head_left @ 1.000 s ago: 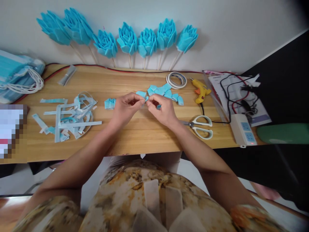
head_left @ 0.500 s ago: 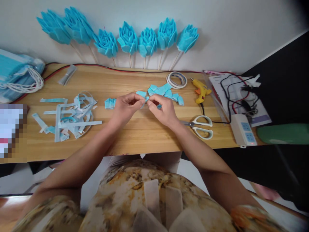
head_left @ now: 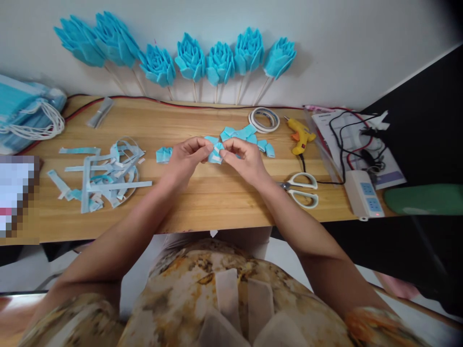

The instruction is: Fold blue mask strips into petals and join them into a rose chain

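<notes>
Over the middle of the wooden table, my left hand and my right hand meet fingertip to fingertip. Between them they pinch a small folded blue fabric piece, which shows a white strip on it. Just behind my right hand lies a pile of folded blue pieces. One more folded blue piece rests left of my left hand.
Several blue fabric roses on sticks lean on the wall. Cut strips and a stack of face masks lie left. A tape roll, yellow glue gun, scissors and power strip sit right.
The blue piece between my fingertips has opened wider and shows more, with a white strip on it. My hands have shifted only slightly.
</notes>
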`<state>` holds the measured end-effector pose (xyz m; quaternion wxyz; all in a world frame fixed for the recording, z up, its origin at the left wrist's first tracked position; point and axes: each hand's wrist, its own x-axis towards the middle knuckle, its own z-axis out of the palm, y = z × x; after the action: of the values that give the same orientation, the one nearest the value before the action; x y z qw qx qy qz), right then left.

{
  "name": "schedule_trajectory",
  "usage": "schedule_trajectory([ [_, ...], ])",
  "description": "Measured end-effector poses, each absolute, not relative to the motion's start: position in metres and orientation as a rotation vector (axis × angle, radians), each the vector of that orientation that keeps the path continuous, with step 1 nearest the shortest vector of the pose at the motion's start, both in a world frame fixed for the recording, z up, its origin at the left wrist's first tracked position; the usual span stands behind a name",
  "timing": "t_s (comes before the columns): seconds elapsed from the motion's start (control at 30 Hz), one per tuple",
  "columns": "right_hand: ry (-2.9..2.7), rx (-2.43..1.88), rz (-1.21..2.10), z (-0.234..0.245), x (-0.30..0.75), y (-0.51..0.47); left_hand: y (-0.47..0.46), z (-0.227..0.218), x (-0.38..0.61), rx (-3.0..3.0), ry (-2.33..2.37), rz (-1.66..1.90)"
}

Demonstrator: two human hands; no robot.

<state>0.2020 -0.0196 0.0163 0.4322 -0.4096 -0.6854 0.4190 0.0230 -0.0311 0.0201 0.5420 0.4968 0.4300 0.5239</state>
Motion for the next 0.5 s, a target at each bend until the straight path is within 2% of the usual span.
schedule_trajectory([
  [0.5,-1.887,-1.06,0.853,0.0181,0.2022,-0.0215,-0.029,0.017,0.0179,1.405,1.17,1.174],
])
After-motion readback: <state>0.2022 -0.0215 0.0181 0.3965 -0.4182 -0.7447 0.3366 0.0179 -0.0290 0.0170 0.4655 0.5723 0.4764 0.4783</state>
